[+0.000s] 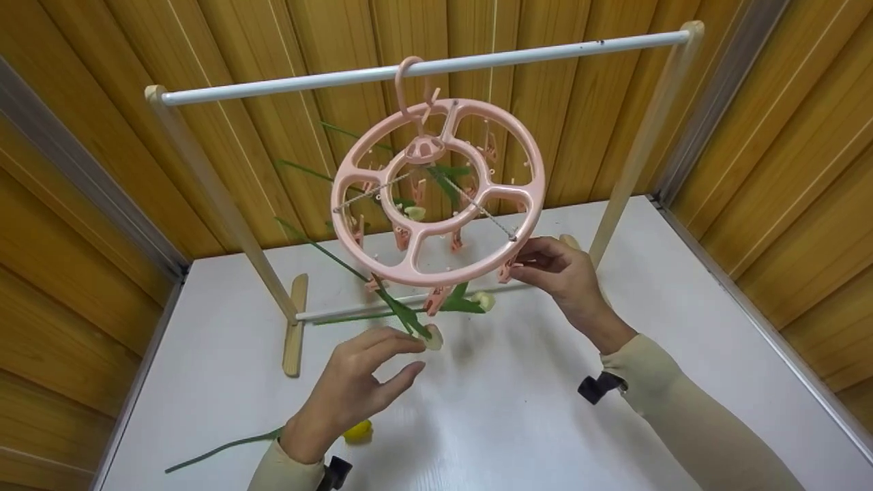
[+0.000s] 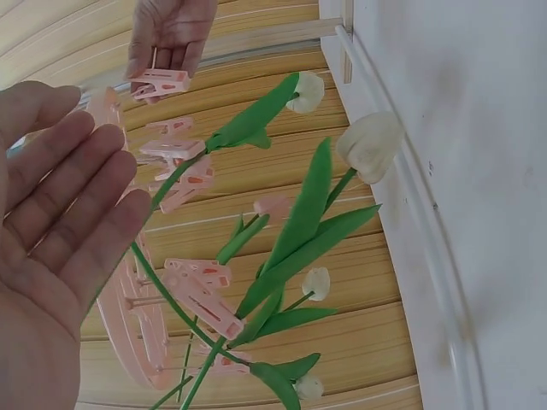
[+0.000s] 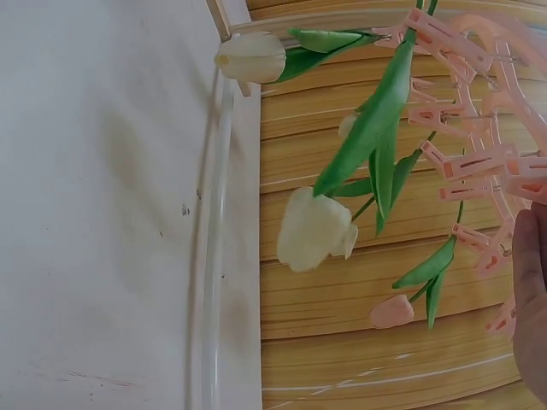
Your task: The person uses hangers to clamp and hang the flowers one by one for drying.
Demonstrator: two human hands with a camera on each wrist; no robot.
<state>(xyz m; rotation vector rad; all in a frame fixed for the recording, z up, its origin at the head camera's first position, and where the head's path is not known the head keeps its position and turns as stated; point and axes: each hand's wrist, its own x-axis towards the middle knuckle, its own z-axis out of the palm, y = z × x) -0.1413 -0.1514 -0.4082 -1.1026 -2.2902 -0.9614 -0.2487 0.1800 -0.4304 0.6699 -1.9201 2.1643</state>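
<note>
A pink round clip hanger [image 1: 477, 262] hangs in the head view, with clothespins around it. Several artificial tulips are clipped to it by their stems, among them a white tulip [image 2: 370, 147] and a pink tulip [image 3: 392, 312]. My left hand [image 1: 358, 382] is beside a white tulip [image 1: 434, 337] at the hanger's near side; its fingers are extended and the left wrist view shows nothing gripped. My right hand [image 1: 563, 276] pinches a pink clothespin [image 1: 506, 270] on the hanger's right rim. No flower shows in that clothespin.
The hanger hooks over a white bar [image 1: 307, 80] between two wooden posts [image 1: 638, 150]. A yellow tulip [image 1: 358, 431] lies on the white table [image 1: 477, 436], partly hidden under my left hand. Wood-panelled walls [image 1: 89, 204] enclose the table.
</note>
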